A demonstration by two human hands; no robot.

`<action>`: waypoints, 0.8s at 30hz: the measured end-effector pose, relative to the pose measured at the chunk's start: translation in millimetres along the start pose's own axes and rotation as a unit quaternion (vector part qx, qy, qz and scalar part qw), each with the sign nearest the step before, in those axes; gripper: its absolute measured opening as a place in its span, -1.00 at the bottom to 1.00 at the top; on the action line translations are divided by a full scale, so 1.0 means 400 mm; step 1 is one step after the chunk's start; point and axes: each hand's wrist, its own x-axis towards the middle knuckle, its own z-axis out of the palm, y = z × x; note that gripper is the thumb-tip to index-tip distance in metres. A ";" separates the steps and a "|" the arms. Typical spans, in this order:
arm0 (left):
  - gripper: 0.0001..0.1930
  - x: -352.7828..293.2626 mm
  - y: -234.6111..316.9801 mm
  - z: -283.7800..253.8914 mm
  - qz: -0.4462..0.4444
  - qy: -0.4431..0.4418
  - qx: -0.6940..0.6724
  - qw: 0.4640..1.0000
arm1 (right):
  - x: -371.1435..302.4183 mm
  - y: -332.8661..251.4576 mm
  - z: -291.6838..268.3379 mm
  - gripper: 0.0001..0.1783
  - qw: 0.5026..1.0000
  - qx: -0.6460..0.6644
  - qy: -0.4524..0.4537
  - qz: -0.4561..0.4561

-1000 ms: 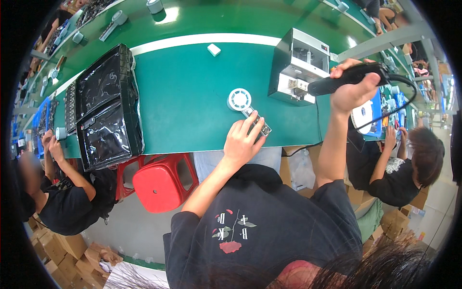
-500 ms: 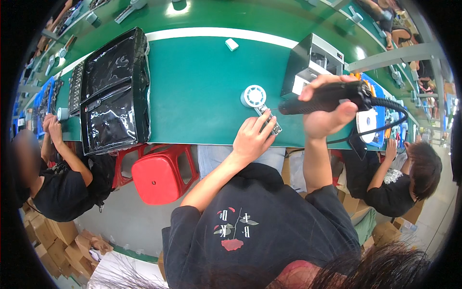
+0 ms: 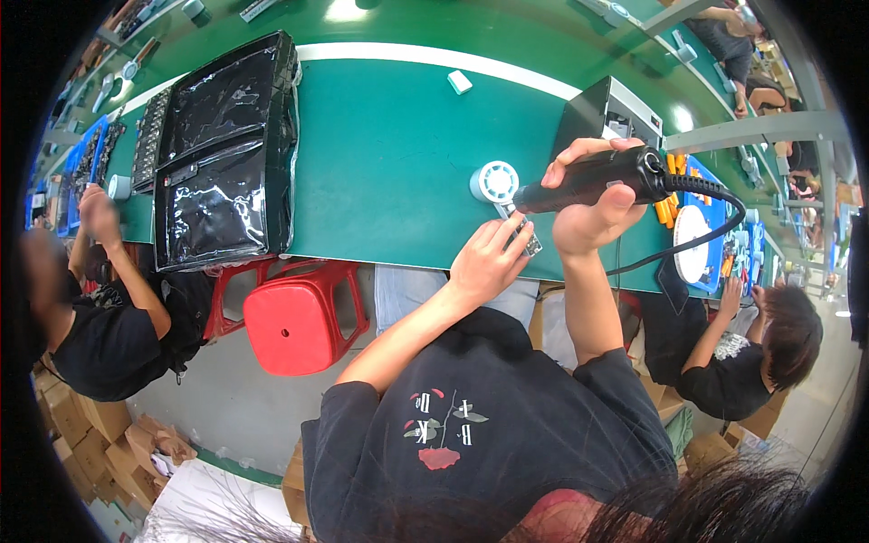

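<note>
A small pale-blue handheld fan (image 3: 497, 182) lies on the green table, its round grille farther from me and its handle pointing toward the near edge. Electronic parts show in the opened handle. My left hand (image 3: 487, 259) is closed over the handle, its fingertips pressing it. In my right hand (image 3: 587, 224) is a black corded electric screwdriver (image 3: 593, 181), held almost level with its front end pointing left. That front end is right at the fan's handle, just below the grille; whether the bit touches a screw is hidden.
To the left stands a black plastic-lined tray (image 3: 217, 195). A black-and-silver box-shaped device (image 3: 602, 113) sits beyond my right hand, near a blue bin (image 3: 715, 181) and a white disc (image 3: 692, 242). A small white block (image 3: 460, 82) lies farther back. People work on both sides; a red stool (image 3: 285, 330) stands at left.
The electric screwdriver has moved left and closer onto the fan's handle. My left hand keeps its hold on the fan. The whole view has shifted slightly.
</note>
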 end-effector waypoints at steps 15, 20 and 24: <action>-0.48 0.005 0.004 -0.002 0.018 0.002 0.004 1.000 | -0.023 0.006 0.012 -0.18 0.997 0.069 0.037 0.011; -0.49 0.007 -0.006 -0.003 0.027 0.005 0.008 1.000 | -0.001 -0.017 -0.050 -0.26 0.998 0.062 0.020 0.026; -0.47 0.015 0.004 -0.019 0.017 0.009 0.025 1.000 | -0.003 -0.079 -0.185 -0.34 0.992 0.029 0.122 0.024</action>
